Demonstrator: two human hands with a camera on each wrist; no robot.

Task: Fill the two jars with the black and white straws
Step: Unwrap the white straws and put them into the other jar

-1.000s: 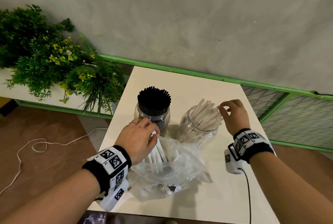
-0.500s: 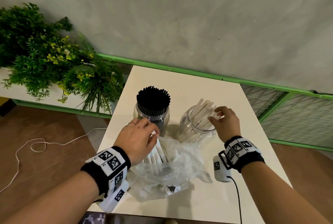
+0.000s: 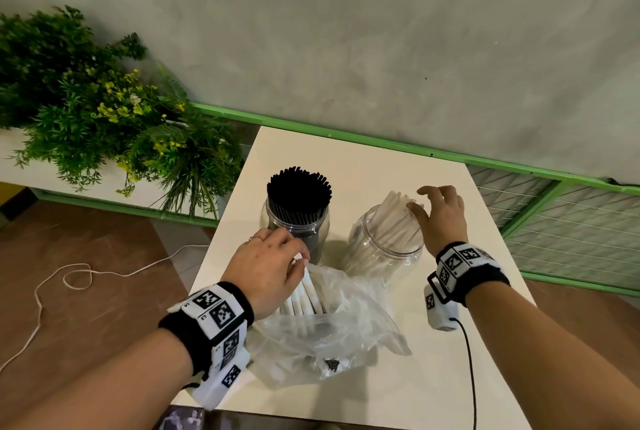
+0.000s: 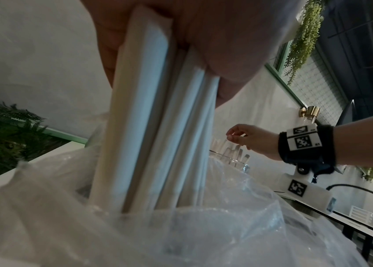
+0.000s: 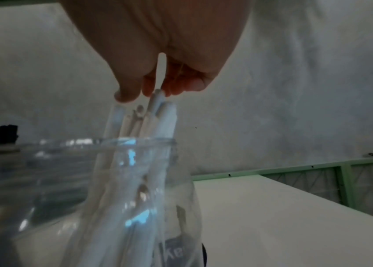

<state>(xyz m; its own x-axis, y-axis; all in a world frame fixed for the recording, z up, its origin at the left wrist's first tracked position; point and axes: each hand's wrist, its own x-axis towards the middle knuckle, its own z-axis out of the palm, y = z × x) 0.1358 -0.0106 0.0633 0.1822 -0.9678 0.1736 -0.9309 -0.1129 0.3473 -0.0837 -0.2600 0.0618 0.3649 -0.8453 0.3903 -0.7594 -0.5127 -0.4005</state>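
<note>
Left hand [image 3: 266,270] clamps white straws [image 3: 306,294] from the bag [image 3: 346,332]; right hand [image 3: 441,218], fingers apart, steadies those in the jar [image 3: 381,253].

Bare forearms, no sleeves. Black fabric wristband [image 3: 207,322] on left wrist, wrapped with white panels carrying black square fiducial markers, small labels beside them. White camera housing [image 3: 221,384] slung under it, more markers on its faces. Thin ring [image 3: 256,238] on a left finger. Right wristband [image 3: 467,268] same build; white module [image 3: 439,308] below, one marker, black cable [image 3: 470,377] trailing toward near edge.
</note>
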